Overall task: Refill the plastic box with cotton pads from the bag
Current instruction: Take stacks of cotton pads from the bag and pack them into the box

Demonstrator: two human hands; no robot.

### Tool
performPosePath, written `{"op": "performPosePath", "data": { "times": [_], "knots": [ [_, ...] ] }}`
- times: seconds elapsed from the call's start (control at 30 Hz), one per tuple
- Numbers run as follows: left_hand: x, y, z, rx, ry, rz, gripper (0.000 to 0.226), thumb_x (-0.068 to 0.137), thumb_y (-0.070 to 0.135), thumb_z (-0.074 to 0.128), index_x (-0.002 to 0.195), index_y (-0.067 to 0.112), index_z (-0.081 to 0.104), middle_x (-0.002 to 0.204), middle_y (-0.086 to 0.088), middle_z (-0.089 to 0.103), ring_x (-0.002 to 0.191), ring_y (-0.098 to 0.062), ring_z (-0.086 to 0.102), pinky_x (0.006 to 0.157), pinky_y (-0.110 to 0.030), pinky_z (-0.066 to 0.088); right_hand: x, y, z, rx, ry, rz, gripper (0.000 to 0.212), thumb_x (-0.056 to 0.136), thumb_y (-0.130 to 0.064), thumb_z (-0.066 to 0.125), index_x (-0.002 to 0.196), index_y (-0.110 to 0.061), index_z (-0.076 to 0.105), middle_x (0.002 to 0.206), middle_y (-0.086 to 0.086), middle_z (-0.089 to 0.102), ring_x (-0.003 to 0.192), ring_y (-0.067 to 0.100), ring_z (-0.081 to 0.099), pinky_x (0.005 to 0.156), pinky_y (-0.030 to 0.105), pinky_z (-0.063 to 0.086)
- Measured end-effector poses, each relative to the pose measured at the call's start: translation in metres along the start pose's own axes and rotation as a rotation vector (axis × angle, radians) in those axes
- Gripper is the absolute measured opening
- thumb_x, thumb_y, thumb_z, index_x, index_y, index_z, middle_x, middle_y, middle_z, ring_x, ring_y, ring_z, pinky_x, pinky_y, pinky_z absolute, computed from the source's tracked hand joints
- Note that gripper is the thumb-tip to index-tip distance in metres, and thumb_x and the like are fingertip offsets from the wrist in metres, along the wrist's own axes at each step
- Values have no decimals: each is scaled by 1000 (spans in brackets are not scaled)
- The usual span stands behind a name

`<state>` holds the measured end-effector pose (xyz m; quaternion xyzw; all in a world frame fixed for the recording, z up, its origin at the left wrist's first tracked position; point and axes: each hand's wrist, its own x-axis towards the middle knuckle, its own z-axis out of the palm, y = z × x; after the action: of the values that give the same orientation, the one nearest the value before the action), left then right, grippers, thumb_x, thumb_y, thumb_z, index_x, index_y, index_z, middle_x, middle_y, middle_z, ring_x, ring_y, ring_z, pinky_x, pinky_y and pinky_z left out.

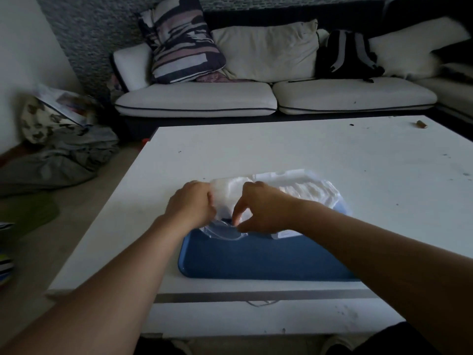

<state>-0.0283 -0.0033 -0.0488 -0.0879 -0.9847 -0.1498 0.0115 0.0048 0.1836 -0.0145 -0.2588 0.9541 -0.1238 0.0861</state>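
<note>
Both hands work the bag [302, 187] of cotton pads at the far edge of the blue tray [256, 260] on the white worktop [281, 147]. Left hand [190, 203] fingers clutch the bag's plastic; right hand [263, 208] fingers pinch its near end. Plastic box not clearly discernible.

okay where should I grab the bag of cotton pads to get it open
Grip the near, gathered end of the bag, coming from your side. Both hands, left and right, already pinch the loose plastic there, over the blue tray; the far end is packed with pads.
</note>
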Motion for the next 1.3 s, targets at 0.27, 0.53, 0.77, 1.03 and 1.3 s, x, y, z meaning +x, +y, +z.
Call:
{"op": "performPosePath", "data": {
  "times": [0.27, 0.53, 0.77, 1.03, 1.3],
  "knots": [
    [8, 15, -5, -270, 217, 156, 18, 90, 17, 64, 78, 18, 51, 81, 1, 59, 74, -25, 59, 66, -40, 51, 18, 12, 7, -350, 351, 120, 30, 98, -29, 56, 128, -31, 63, 133, 6, 40, 121, 29, 42, 93, 36, 46],
    [6, 23, -6, -303, 230, 196, 20, 90, 11, 60, 76, 17, 47, 76, 0, 55, 69, -27, 55, 59, -36, 44, 26, 20, 19, -362, 221, 190, 63, 91, -11, 64, 147, -23, 37, 128, 9, 46, 118, 29, 50, 88, 39, 48],
    [6, 19, -5, -320, 165, 134, 21, 86, 8, 62, 74, 18, 48, 87, -1, 54, 75, -24, 54, 61, -31, 41, 32, 23, 24, -333, 256, 141, 48, 91, -22, 68, 136, -25, 51, 126, 6, 45, 113, 27, 51, 83, 37, 48],
    [-1, 23, 9, -84, 47, -115, 44, 81, 30, 73, 113, 15, 47, 114, -6, 46, 93, -32, 57, 73, -38, 46, 28, 25, 25, -124, 249, 112, 32, 81, -25, 80, 111, -22, 68, 116, 5, 50, 89, 25, 58, 66, 32, 41],
    [4, 21, 20, -78, 57, -174, 42, 88, 31, 67, 120, 11, 47, 120, -11, 44, 104, -39, 60, 76, -38, 43, 13, 23, -4, 666, 410, 117, 29, 71, -16, 88, 93, -11, 69, 102, 12, 71, 88, 16, 64, 77, 36, 54]
  ]
}}
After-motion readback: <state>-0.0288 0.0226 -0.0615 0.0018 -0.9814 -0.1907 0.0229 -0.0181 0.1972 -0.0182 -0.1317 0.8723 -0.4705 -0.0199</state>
